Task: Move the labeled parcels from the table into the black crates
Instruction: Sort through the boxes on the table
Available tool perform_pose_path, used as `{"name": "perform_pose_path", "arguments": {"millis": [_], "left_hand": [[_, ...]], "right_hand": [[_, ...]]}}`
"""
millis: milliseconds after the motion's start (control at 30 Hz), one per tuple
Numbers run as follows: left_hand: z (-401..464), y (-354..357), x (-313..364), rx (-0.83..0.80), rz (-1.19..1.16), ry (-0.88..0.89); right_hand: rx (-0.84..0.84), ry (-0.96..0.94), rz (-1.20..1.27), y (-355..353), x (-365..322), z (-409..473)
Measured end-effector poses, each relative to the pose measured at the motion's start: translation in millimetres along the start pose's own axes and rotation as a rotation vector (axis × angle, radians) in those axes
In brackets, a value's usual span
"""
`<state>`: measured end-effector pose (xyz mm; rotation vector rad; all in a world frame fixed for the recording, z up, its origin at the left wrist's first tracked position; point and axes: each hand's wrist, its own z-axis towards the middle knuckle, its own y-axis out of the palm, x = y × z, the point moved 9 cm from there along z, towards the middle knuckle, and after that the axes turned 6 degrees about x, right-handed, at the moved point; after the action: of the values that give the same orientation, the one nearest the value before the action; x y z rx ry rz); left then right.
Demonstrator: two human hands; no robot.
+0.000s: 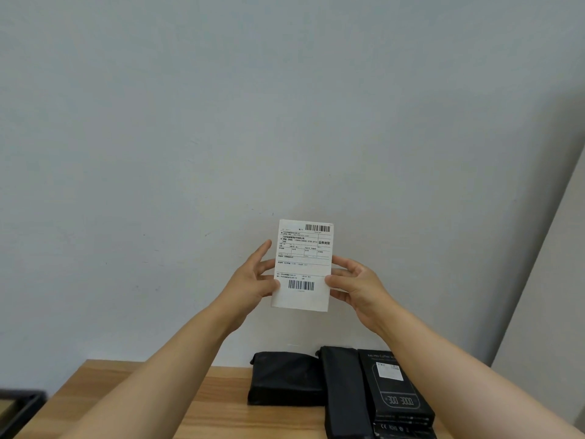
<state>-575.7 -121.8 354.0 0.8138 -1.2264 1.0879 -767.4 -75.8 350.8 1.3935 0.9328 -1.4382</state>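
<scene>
I hold a small white parcel (302,266) upright in front of the wall, its shipping label with two barcodes facing me. My left hand (254,280) grips its left edge with the thumb on the front. Its right edge is pinched by my right hand (354,288). The parcel is raised well above the wooden table (221,403). A corner of a black crate (19,410) shows at the bottom left edge.
On the table below my hands lie a black pouch (285,378), a long black pouch (343,394) and a black scale box (395,391) with a white sticker, stacked on another box. A plain grey wall stands behind the table.
</scene>
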Motion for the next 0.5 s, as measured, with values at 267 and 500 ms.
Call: {"name": "perform_pose_path", "arguments": {"millis": [267, 500], "left_hand": [[-9.7, -19.3, -15.1, 0.107, 0.004, -0.024], [-56.9, -67.6, -58.0, 0.329, 0.056, -0.11]], "right_hand": [[-0.073, 0.022, -0.052, 19.4, 17.5, 8.9], [-0.231, 0.108, -0.099, 81.1, 68.1, 3.2]]}}
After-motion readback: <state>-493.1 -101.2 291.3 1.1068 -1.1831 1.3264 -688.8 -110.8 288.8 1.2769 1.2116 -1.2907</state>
